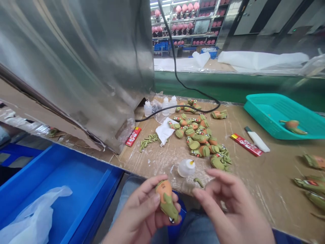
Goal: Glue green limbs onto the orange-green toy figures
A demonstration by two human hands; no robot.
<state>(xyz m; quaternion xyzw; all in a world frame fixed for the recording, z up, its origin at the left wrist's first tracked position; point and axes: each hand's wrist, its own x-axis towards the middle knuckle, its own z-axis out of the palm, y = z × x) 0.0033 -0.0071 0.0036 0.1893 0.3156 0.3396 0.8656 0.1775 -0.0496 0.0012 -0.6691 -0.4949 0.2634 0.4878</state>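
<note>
My left hand [149, 206] is closed around a small green and orange toy figurine [166, 200], its head end pointing down toward my palm. My right hand [228, 206] has its thumb and forefinger apart, with nothing visible between them. Just beyond those fingertips lies a small curved green piece [198, 183] at the table's near edge. A squat translucent bottle with a yellowish tip [186, 168] stands close by. Farther back is a heap of similar figurines [200, 137]. Left of it, several thin green pieces [149, 141] lie beside a white tissue [164, 131].
Several white squeeze bottles [165, 106] stand at the back, near a black cable [177, 79]. A teal basket [276, 101] holds one figurine. Red packets [246, 145] and a white-wrapped tool [258, 140] lie right. A metal cabinet [101, 61] rises left, above a blue bin [83, 169].
</note>
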